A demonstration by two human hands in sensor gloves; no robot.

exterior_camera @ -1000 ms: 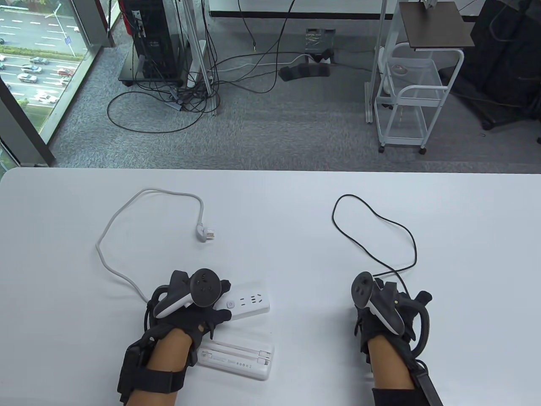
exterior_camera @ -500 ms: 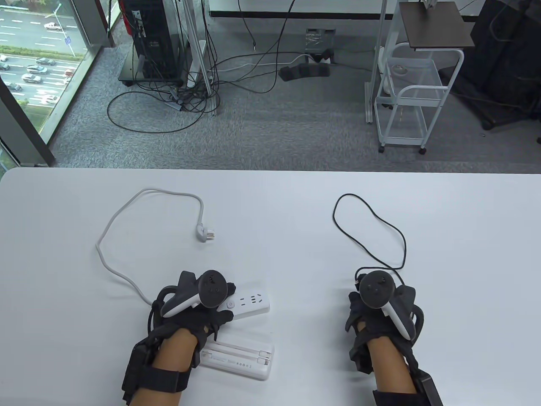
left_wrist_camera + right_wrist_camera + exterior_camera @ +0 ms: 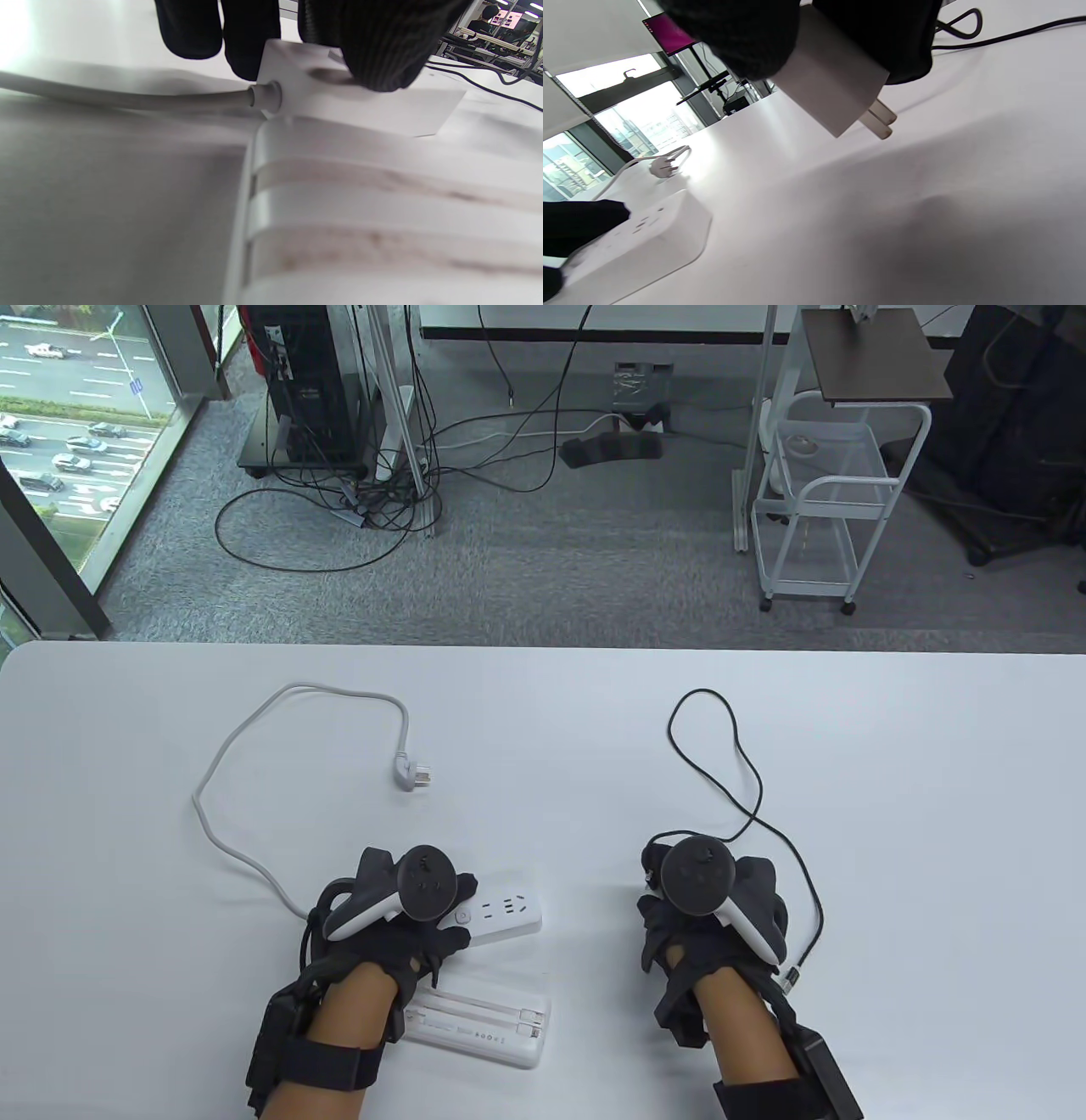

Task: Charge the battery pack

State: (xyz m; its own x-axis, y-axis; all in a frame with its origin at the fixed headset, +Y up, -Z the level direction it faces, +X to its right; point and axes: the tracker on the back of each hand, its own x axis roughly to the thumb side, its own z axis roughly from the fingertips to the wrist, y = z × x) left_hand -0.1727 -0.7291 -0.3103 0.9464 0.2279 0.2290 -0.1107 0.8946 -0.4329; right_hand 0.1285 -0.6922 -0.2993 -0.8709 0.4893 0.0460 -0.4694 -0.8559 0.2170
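Note:
My left hand (image 3: pixel 399 916) presses down on the cord end of a white power strip (image 3: pixel 501 912); in the left wrist view its fingers (image 3: pixel 373 51) rest on the strip (image 3: pixel 382 106). A white battery pack (image 3: pixel 479 1022) lies just in front of the strip, near the table's front edge, and fills the lower left wrist view (image 3: pixel 382 220). My right hand (image 3: pixel 687 899) holds a white two-prong charger plug (image 3: pixel 835 84) above the table, prongs pointing toward the strip (image 3: pixel 636 241). A black cable (image 3: pixel 730 746) runs from the right hand in a loop; its free connector (image 3: pixel 791 978) lies by my right wrist.
The strip's grey-white cord (image 3: pixel 237 780) curves across the left of the table to its own loose plug (image 3: pixel 413 774). The table's far edge (image 3: pixel 543 646) drops to a carpeted floor with cables and a white cart (image 3: pixel 831 500).
My right hand has moved left toward the power strip with the charger plug, dragging the black cable, whose loop narrowed. My left hand has stayed on the strip.

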